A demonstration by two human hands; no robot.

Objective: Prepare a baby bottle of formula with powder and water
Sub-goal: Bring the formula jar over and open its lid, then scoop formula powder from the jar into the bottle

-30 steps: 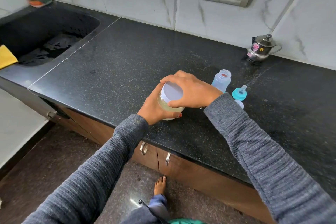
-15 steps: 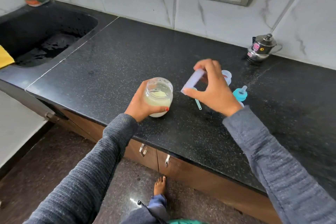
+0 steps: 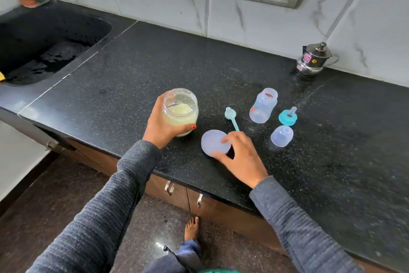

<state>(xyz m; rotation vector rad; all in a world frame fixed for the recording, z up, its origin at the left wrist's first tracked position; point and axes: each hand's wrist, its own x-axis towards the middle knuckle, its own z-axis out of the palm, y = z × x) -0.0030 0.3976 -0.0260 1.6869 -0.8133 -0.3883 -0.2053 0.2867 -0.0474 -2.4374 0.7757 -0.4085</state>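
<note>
A: Your left hand (image 3: pixel 163 127) grips the open powder jar (image 3: pixel 180 111) at the middle of the frame, standing on the table (image 3: pixel 332 140). Your right hand (image 3: pixel 241 157) pinches the edge of the jar lid (image 3: pixel 213 143), which lies flat just right of the jar.

B: And the bottle?

A: The baby bottle (image 3: pixel 263 106) stands uncapped in the centre right, with the scoop (image 3: pixel 231 117) between it and the jar. The nipple ring (image 3: pixel 287 116) and the clear cap (image 3: pixel 282 135) are beside it.

B: What could go wrong?

A: I think the lid lies near the front edge of the table; a careless sleeve may push it off. Also, if you tilt the jar while you reach for the scoop, powder may spill.
</note>
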